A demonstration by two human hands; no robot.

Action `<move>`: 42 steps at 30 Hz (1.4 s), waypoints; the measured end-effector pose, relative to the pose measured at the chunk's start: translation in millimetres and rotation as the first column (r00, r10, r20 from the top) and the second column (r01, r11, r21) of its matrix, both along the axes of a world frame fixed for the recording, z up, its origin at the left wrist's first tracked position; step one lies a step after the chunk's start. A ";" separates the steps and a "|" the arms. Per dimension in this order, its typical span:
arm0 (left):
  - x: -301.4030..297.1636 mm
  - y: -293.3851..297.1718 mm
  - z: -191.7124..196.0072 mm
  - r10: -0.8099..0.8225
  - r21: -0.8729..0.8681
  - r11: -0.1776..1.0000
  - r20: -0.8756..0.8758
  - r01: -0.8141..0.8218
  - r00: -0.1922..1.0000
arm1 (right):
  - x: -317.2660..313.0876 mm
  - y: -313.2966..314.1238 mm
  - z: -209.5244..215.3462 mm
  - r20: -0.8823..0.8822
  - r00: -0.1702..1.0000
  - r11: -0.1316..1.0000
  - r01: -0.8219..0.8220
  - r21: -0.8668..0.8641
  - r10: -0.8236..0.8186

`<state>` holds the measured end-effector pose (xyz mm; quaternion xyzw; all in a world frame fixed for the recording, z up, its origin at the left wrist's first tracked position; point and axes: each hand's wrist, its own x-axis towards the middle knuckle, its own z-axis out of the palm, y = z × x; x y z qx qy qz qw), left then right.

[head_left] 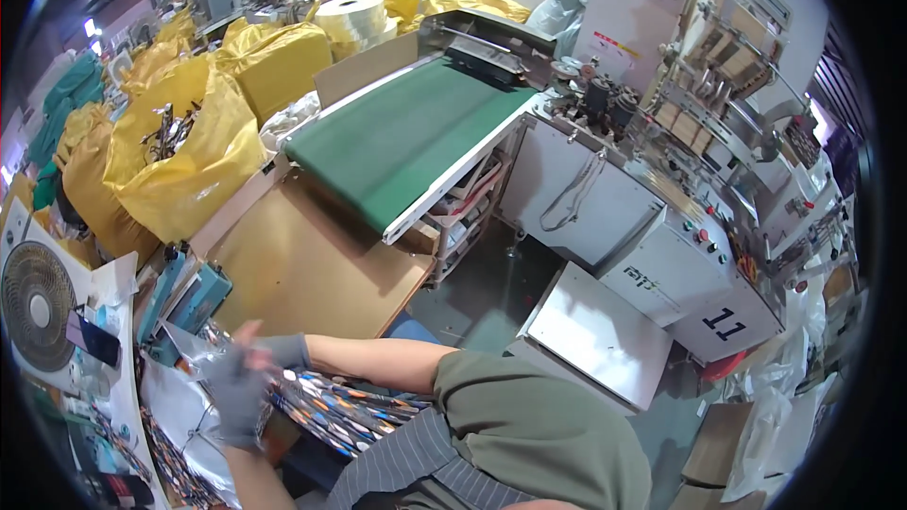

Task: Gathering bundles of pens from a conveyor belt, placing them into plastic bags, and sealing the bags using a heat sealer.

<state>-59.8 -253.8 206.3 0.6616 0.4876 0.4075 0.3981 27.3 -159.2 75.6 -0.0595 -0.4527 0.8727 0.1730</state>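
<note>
My left hand, in a grey fingerless glove, is raised at the lower left and smeared by motion. Against it comes my right hand, gloved alike, its fingers overlapping the left ones. Whether either hand grips something cannot be made out. Across my lap, by the right forearm, lies a bundle of long thin multicoloured patterned strips. A clear plastic sheet or bag shows just beyond the hands. Beside the left hand is a silvery plastic bag; more patterned strips lie next to it.
Teal hand-sealer-like devices stand by a brown board. A round fan and a phone are at left. Beyond are a green conveyor belt, an open yellow sack and a white machine cabinet.
</note>
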 end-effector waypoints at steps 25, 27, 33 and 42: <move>22.8 22.8 -0.7 0.409 0.259 0.898 -0.201 -0.355 0.890 | 91.4 -42.3 117.9 -0.357 0.438 -0.262 0.264 0.928 -0.825; -13.3 56.4 10.5 0.479 0.356 0.863 -0.358 -0.357 0.801 | 85.0 -12.7 135.5 -0.435 0.414 -0.390 0.194 0.900 -0.799; -48.3 90.7 19.4 0.435 0.307 0.900 -0.684 -0.310 0.585 | 123.1 69.7 157.4 -0.154 0.388 -0.142 0.060 0.988 -0.909; 16.6 92.2 5.0 0.388 0.364 0.903 -0.467 -0.227 0.794 | 85.0 58.5 178.2 -0.051 0.482 0.168 0.401 0.900 -0.875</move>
